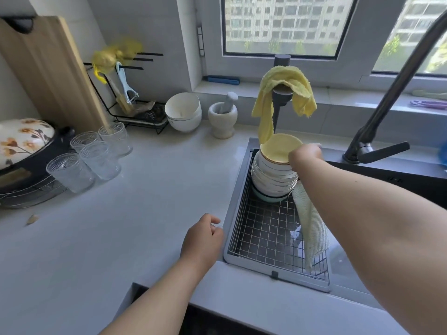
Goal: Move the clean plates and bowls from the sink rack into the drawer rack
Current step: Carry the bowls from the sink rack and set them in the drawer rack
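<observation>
The scene is being viewed from a single head-worn wide-angle camera, which is being aimed forward and steeply down at the sink rack (271, 228). The rack is being seen from close above, with countertop (145, 201) left of it and window (283, 25) beyond it.

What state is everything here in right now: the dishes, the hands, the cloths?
Bowl stack: leaning, in the sink rack.
Yellow plate: topmost, gripped by right hand.
Left hand: loosely curled, holding nothing.
Yellow cloth: draped over a tap.
Four glasses: upright.
</observation>
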Tool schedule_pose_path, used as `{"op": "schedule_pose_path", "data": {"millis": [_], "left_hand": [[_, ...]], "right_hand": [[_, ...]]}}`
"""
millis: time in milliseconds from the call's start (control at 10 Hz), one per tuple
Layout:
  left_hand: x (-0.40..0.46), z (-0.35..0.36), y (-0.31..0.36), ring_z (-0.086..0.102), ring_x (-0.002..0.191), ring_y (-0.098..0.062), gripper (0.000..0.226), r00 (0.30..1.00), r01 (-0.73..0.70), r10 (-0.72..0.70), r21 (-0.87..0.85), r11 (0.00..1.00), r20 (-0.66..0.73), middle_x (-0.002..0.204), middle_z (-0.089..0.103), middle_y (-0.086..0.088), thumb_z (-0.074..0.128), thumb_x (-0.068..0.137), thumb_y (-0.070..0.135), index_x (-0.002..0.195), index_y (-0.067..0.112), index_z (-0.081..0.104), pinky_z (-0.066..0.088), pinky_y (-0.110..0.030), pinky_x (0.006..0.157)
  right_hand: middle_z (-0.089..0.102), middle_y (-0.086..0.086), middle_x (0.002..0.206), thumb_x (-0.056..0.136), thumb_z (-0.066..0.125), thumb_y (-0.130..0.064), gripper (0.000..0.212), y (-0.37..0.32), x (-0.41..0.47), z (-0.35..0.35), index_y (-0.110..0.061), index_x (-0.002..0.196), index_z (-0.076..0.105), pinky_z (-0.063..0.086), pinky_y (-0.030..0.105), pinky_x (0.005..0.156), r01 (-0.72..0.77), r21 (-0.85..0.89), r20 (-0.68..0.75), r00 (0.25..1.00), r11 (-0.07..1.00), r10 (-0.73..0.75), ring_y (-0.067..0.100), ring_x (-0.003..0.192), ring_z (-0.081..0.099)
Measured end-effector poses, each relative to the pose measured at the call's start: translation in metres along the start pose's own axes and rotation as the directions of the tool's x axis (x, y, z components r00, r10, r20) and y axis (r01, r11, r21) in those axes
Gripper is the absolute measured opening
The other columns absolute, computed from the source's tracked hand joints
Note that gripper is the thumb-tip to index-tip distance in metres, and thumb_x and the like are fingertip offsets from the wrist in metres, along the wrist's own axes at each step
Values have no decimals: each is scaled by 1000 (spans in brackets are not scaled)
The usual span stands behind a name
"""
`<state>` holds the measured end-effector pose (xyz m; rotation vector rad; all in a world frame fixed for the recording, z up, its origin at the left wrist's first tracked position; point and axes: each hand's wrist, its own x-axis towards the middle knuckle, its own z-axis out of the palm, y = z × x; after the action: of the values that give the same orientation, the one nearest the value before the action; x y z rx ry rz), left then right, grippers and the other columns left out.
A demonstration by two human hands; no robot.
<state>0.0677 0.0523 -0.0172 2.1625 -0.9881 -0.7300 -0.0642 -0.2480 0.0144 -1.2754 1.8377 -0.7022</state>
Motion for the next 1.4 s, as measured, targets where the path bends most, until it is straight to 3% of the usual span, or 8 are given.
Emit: {"op": "schedule_pose_path", "data": {"millis": [100,200,300,600,800,1000,1200,1400], "left_hand": [[2,-2,-5,59,82,-8,24,1000,19,-19,-7,1000,10,86,65,4,42,91,17,109,23,57,43,-19,63],[2,-5,-7,62,83,-9,22,999,29,-29,-21,999,15,87,66,4,42,91,18,108,24,56,46,-19,64],[0,-8,-8,63,82,-10,22,999,34,-34,-39,999,3,86,66,2,43,91,16,107,23,56,46,-19,64],[-16,-10,14,65,86,-15,19,995,48,-60,-147,988,-79,87,64,1,47,91,16,107,20,56,51,-27,71],[-40,-19,47,66,92,-21,14,977,116,-195,-551,827,-88,108,62,-9,48,95,18,108,19,54,58,-40,79],[-84,-38,53,64,103,-33,46,972,211,-171,-922,324,162,117,62,-18,51,92,53,122,18,55,56,-52,85],[-151,-57,26,66,90,-33,31,918,101,-397,-969,226,3,105,65,-18,44,98,44,111,20,57,57,-42,69],[-224,-82,-24,63,92,-30,37,814,-26,-575,-995,99,-78,106,64,-14,42,96,50,116,22,57,50,-36,63]], "right_hand": [[52,2,103,84,54,-17,48,-13,-21,-12,-8,131,52,50,31,42,2,58,47,999,998,-5,-28,23,9],[62,17,68,94,47,-11,31,-23,-30,-17,-1,123,48,37,21,23,-61,156,104,994,986,45,8,18,45],[66,23,63,90,48,-1,31,-30,-39,-21,6,120,49,41,24,27,-102,223,64,994,970,90,18,22,51],[68,13,77,82,49,-2,27,-11,-113,-45,-7,106,61,47,22,35,53,446,-38,998,893,-40,16,43,62],[69,18,90,84,50,-5,36,27,-185,-46,-14,118,52,39,19,32,47,472,121,986,880,-117,11,36,58],[65,14,77,82,52,-3,33,49,-273,-47,-19,110,57,41,24,35,122,418,388,872,900,-298,18,40,51],[58,8,60,85,50,-7,26,61,-332,-49,-19,108,56,36,24,39,212,375,611,676,903,-412,17,38,48],[51,5,85,93,54,-36,24,77,-391,-25,-15,105,57,43,30,54,100,271,871,398,957,-288,18,70,52]]}}
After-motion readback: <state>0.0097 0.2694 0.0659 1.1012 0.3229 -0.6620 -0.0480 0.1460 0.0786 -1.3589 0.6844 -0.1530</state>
